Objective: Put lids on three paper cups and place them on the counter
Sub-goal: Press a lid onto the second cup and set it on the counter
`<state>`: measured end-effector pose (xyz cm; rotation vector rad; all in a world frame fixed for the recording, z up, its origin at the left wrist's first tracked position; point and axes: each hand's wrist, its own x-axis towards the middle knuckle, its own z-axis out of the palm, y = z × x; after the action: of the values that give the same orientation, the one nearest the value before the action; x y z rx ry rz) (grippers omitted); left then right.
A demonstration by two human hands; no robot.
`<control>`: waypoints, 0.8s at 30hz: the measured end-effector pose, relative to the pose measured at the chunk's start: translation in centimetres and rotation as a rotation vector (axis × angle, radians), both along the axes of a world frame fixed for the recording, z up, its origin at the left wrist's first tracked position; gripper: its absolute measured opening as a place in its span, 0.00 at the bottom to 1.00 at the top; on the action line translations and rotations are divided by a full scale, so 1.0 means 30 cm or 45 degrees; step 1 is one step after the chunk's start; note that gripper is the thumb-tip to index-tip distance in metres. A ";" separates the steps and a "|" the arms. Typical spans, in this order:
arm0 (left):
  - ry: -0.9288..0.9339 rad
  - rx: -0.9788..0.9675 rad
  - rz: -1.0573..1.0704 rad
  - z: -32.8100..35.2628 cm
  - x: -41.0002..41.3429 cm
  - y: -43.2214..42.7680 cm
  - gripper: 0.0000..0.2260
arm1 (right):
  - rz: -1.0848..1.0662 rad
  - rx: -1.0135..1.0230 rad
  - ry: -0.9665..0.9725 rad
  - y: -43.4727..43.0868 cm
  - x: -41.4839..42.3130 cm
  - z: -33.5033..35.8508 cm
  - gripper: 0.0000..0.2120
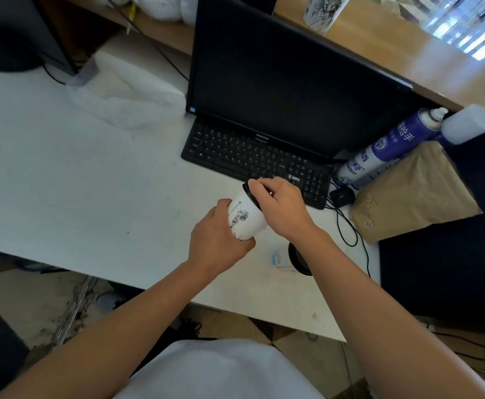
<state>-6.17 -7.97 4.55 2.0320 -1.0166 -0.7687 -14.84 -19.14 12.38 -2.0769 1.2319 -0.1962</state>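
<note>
A white paper cup (pixel 245 216) with a black drawing is held tilted above the white desk (pixel 77 182). My left hand (pixel 218 240) grips its lower body. My right hand (pixel 281 208) lies over its top, pressing on a black lid (pixel 249 194) at the rim. Below my right forearm, black lids (pixel 297 259) lie in a clear plastic sleeve on the desk, partly hidden. Another printed paper cup (pixel 324 11) stands on the wooden counter (pixel 394 53) behind the monitor; its top is cut off by the frame.
A black monitor (pixel 293 76) and keyboard (pixel 258 159) stand just beyond the hands. Blue spray cans (pixel 391 145), a white bottle (pixel 466 123) and a brown paper bag (pixel 414 194) crowd the right side. Cables (pixel 348 226) run by my right wrist. A white plastic bag (pixel 126 93) lies at the left back.
</note>
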 end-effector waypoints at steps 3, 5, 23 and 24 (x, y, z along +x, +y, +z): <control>0.190 -0.009 -0.066 0.027 0.012 0.011 0.29 | 0.036 -0.061 -0.042 0.014 -0.011 0.022 0.21; 0.267 -0.035 -0.111 0.042 0.019 0.020 0.28 | 0.085 -0.101 -0.074 0.020 -0.023 0.029 0.19; 0.296 -0.478 0.230 0.072 0.027 0.048 0.35 | 0.041 -0.234 -0.320 0.189 -0.055 0.048 0.40; 0.292 -0.474 0.227 0.074 0.027 0.048 0.35 | 0.027 -0.248 -0.341 0.198 -0.050 0.047 0.38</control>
<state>-5.37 -6.52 6.77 1.6466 -0.7697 -0.6460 -16.34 -13.21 13.80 -2.1422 1.0624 -0.5849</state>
